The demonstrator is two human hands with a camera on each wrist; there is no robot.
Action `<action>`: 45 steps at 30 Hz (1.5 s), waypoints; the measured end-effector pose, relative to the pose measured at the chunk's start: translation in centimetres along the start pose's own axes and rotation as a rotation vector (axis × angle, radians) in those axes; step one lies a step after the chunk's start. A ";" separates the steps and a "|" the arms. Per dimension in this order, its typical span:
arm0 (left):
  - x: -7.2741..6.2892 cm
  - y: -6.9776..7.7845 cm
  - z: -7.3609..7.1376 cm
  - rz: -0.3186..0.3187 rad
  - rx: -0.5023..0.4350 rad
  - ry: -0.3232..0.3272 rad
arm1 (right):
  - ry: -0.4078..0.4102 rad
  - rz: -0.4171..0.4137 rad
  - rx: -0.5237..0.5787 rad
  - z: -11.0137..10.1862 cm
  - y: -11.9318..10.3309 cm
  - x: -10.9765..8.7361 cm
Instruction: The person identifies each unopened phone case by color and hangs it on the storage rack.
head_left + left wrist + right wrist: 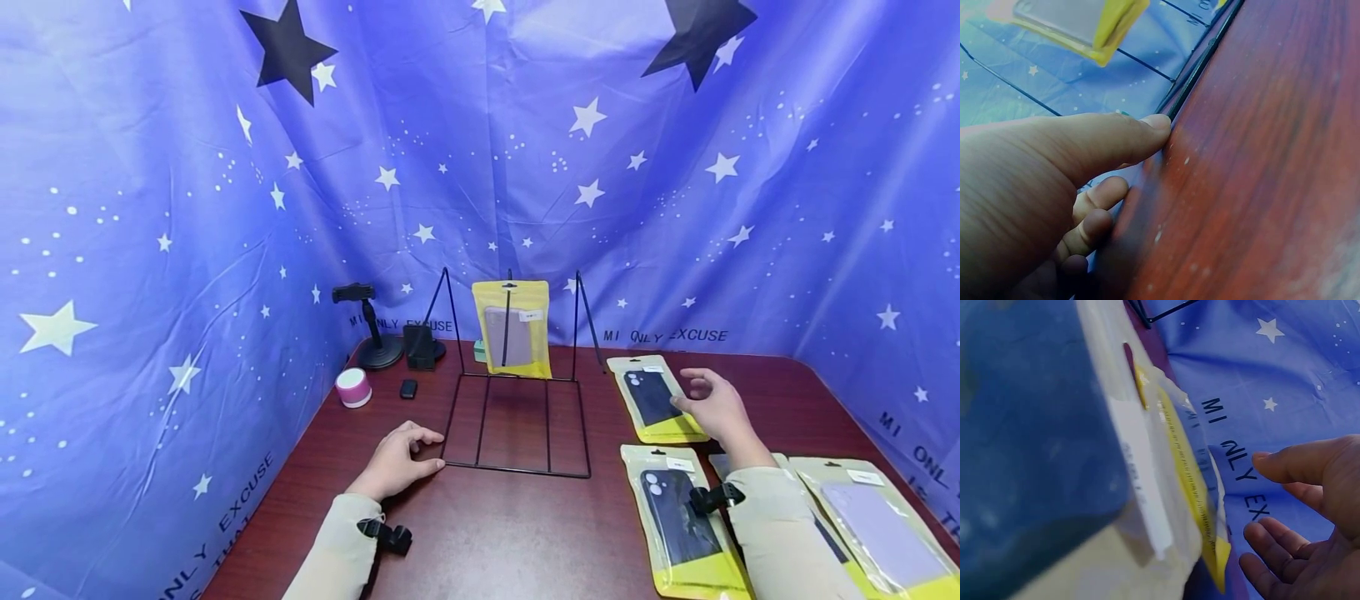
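My left hand point(397, 461) rests at the front left corner of a black wire display rack point(517, 473). Its thumb tip point(1159, 122) touches the wire, with the forefinger apart from it along the side bar. On the rack hangs a yellow pouch point(542, 333) holding a purple phone case point(495, 337). Over the right edge of a pouch with a black phone case point(652, 397), my right hand point(716, 406) is spread with thumb and fingers apart. Nothing lies between those fingers in the right wrist view.
Nearer me lies another black-case pouch point(678, 517). Beside it, a pouch with a purple case point(877, 525) overlaps one partly hidden under my right sleeve. A phone stand point(371, 325), a pink-and-white round tub point(353, 388) and a small black object point(408, 389) stand at left. Starry blue cloth point(480, 167) encloses the table.
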State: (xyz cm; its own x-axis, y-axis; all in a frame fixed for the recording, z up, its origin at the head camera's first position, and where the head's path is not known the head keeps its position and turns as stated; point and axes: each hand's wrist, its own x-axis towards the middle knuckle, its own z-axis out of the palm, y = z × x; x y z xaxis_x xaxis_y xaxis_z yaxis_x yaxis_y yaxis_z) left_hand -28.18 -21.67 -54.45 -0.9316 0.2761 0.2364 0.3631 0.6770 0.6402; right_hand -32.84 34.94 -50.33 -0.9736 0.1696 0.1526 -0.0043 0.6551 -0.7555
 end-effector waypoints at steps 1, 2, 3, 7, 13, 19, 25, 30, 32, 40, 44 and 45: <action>0.0 0.0 0.0 0.000 0.001 -0.001 | -0.009 0.008 -0.001 0.1 0.1 0.0; 0.0 0.0 0.0 -0.001 0.001 -0.001 | -0.016 0.017 0.001 0.2 0.1 0.0; 0.0 -0.1 0.0 0.000 0.002 -0.001 | -0.024 0.024 0.001 0.2 0.2 -0.1; 0.0 0.0 0.0 -0.001 0.003 -0.005 | -0.041 0.029 0.000 0.3 0.6 -0.1; 0.0 -0.1 0.0 0.001 -0.002 -0.005 | -0.055 0.013 -0.015 0.4 0.6 -0.2; -0.1 -0.3 0.1 0.008 -0.006 0.000 | -0.103 0.034 -0.033 0.5 0.5 -0.4; -0.2 -0.1 0.0 0.003 -0.013 -0.001 | -0.131 0.041 -0.047 0.4 0.6 -0.5; -0.2 0.0 0.0 -0.001 -0.012 -0.001 | -0.134 0.063 -0.056 0.4 0.6 -0.5; -0.2 0.0 0.0 -0.005 -0.009 -0.001 | -0.138 0.086 -0.056 0.4 0.5 -0.5; -0.2 0.1 0.0 -0.011 -0.002 -0.004 | -0.073 0.122 -0.009 0.5 0.3 -0.5; -0.1 0.1 0.0 -0.007 0.001 -0.003 | -0.026 0.124 0.035 0.5 0.3 -0.4; -0.1 0.1 0.0 -0.007 0.002 -0.003 | -0.027 0.122 0.037 0.5 0.3 -0.4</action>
State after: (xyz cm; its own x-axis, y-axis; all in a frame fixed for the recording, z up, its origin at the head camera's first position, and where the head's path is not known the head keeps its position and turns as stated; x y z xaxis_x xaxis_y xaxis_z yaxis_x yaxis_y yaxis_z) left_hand -28.05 -21.62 -54.41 -0.9341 0.2735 0.2294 0.3564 0.6802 0.6405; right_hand -32.60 34.67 -50.93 -0.9732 0.2264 0.0411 0.1070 0.6030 -0.7905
